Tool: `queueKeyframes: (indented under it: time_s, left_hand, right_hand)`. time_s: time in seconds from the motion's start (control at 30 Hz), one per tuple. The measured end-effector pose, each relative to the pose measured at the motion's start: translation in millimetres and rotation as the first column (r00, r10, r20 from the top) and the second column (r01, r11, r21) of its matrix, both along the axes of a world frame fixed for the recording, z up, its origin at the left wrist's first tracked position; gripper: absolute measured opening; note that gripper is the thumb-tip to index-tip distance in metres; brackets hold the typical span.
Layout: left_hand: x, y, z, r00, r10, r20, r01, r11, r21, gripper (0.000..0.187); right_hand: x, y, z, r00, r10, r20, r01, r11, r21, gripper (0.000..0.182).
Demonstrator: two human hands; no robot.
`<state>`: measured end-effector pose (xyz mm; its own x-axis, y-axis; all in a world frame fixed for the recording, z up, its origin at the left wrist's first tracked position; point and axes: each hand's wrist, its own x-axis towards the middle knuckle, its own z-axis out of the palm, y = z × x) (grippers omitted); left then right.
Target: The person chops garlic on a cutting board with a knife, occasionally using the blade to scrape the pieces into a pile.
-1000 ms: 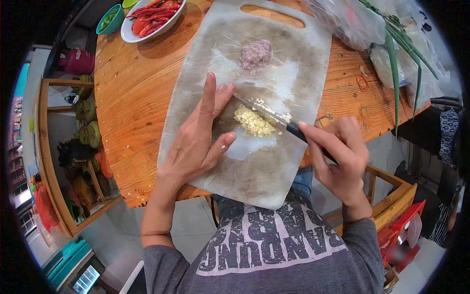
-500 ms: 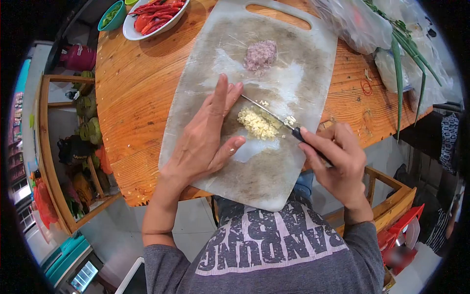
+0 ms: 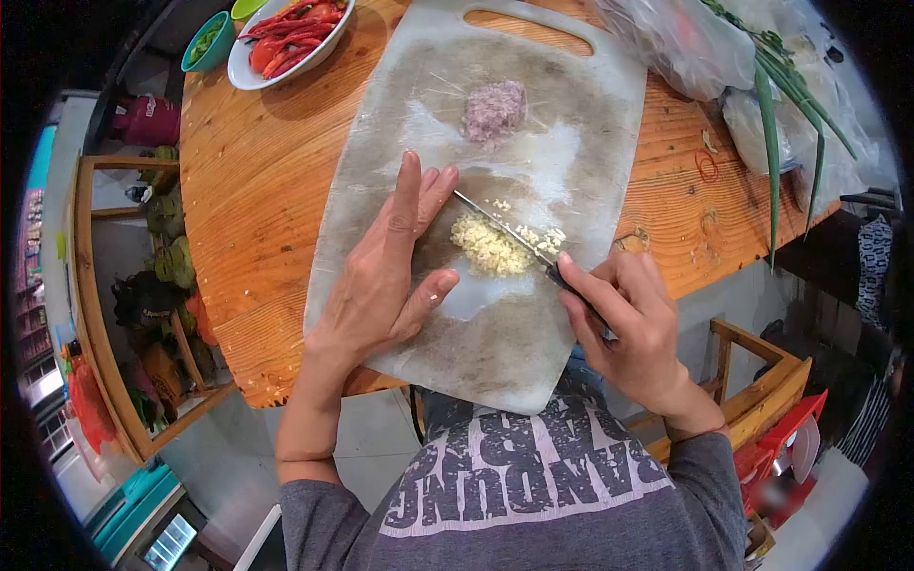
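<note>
My right hand (image 3: 628,328) is wrapped round the black handle of a knife (image 3: 505,227). The blade slants up and left across a pile of minced garlic (image 3: 486,246), with some bits along its far side. At the blade's tip are the fingers of my left hand (image 3: 386,262), stretched out flat with the thumb apart; a small white bit sticks to the thumb. Under both hands lies a worn white cutting board (image 3: 476,366). Farther up the board sits a mound of chopped shallot (image 3: 495,109), pale purple.
A white bowl (image 3: 335,43) of red chillies and tomatoes stands at the far left of the wooden table (image 3: 257,190), beside a teal bowl (image 3: 221,55) with green pieces. Plastic bags (image 3: 685,48) and spring onions (image 3: 785,81) lie at the right. A red rubber band (image 3: 706,167) is nearby.
My right hand and the knife have moved left and slightly down over the garlic. More garlic bits show on the blade's far side. The whole view has shifted slightly.
</note>
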<state>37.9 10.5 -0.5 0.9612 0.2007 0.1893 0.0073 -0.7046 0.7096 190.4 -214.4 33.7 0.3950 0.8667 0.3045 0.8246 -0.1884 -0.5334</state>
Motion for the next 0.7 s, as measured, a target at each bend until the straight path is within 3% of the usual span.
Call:
queueKeyframes:
  time_s: [0.23,0.43,0.7]
  left_hand:
    - [1,1,1,1.0,0.008,-0.008,-0.008,1.0,0.005,0.099]
    - [-1,-4,1,1.0,0.006,0.013,-0.007,0.997,0.071,0.1]
    - [-1,-3,0,0.999,-0.004,0.047,0.001,0.998,0.055,0.1]
  right_hand:
    - [7,2,-8,0.999,0.036,0.004,-0.036,0.999,0.036,0.038]
    - [42,6,15,0.981,0.175,0.089,-0.17,0.984,-0.059,0.034]
    - [22,-11,-1,0.986,0.123,0.114,-0.117,0.992,-0.056,0.055]
